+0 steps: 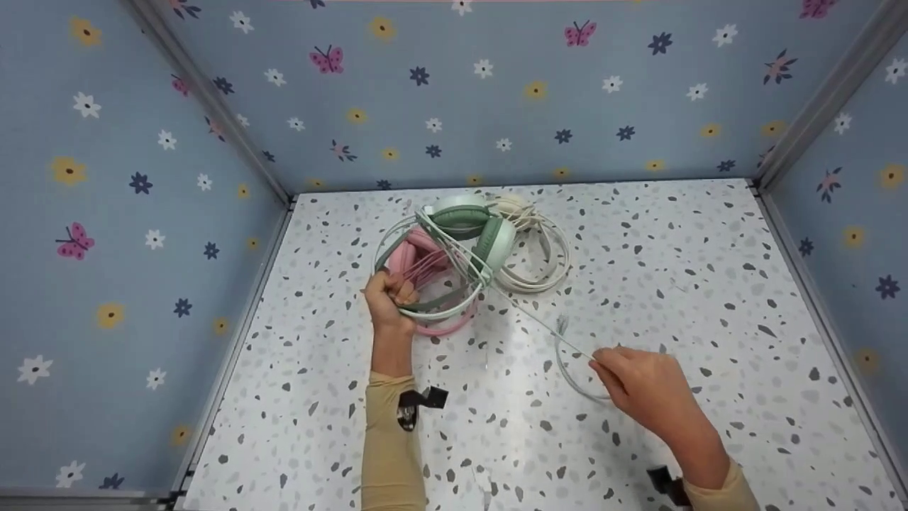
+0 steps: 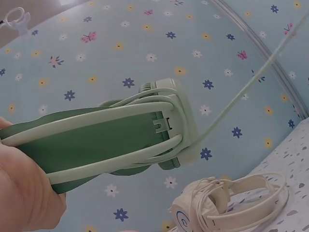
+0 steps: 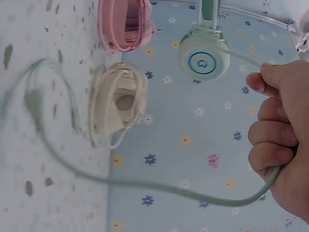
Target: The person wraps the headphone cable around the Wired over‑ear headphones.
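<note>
My left hand grips the headband of a pair of light green headphones, held up above the table. Dark green padding lines the band, and pale cable loops run around it, as the left wrist view shows. One length of the green cable stretches taut from an ear cup to my right hand. In the right wrist view, curled fingers hold that cable, and its free end hangs below in a curve toward a blurred plug.
Pink headphones lie on the speckled white table, partly hidden behind the green pair. Cream headphones with a wound cable rest at the back right of them. Flower-patterned panels enclose the back and both sides.
</note>
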